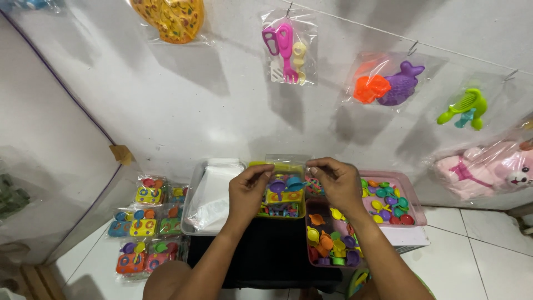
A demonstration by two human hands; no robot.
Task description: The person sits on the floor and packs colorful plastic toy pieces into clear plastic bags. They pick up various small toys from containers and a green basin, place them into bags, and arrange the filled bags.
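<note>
Both hands (250,186) pinching toy bag (284,191)

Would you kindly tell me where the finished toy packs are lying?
In the head view, the packs lie on the floor at the left, beside the clear tray, left of the left hand.

Glossy clear plastic bag (284,183); shiny plastic toy dishes (333,244); matt black cloth (266,255); glossy white floor tiles (477,250)
</note>
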